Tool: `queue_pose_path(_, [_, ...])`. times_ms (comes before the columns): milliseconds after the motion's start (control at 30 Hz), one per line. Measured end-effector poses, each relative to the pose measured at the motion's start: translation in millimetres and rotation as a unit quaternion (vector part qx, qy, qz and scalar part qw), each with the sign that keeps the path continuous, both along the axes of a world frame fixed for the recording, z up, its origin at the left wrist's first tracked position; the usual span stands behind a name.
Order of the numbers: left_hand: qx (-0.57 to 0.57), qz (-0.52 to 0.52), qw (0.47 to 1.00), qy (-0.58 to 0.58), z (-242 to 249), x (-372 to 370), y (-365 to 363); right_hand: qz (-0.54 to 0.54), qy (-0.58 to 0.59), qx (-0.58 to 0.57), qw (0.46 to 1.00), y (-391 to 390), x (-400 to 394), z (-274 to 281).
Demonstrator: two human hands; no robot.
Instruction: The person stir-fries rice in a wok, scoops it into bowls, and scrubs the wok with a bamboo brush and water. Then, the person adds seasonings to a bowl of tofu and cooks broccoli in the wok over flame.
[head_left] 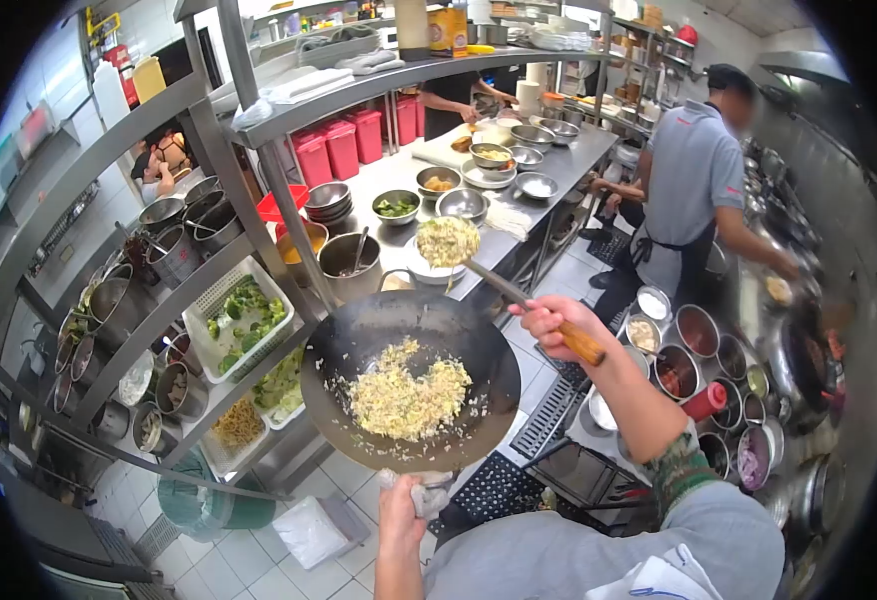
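My left hand [400, 515] is closed on a light cloth [431, 492] at the near rim of a dark wok [411, 310]. Fried rice [409, 395] with yellow bits lies in the wok. Closed round the wooden handle of a ladle [583, 343], my right hand [559, 325] is to the right of the wok. The ladle's bowl, heaped with rice [448, 242], is above the wok's far side, over a white plate [437, 268] on the steel counter [359, 215].
A co-worker [694, 180] in a grey shirt stands at the stoves, right. Metal bowls [396, 207] and a pot [350, 262] stand beyond the wok. Left are a shelf post [244, 180] and a broccoli basket [242, 320]. Ingredient pots [674, 370] stand right of my arm.
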State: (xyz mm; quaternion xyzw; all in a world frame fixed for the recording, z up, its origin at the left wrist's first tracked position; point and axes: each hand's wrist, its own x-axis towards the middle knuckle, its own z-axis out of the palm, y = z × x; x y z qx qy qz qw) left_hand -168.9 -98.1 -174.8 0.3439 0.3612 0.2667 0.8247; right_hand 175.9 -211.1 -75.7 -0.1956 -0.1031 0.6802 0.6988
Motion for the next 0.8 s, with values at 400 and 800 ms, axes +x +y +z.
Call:
queue_pose_path(400, [-0.084, 0.122, 0.989, 0.002, -17, 0, -33, -0.139, -0.832, -0.313, 0.436, 106, 57, -114])
queue_pose_path(800, [-0.068, 0.274, 0.954, -0.103, 37, -25, -126, 0.063, -0.844, -0.094, 0.525, -48, 34, -41])
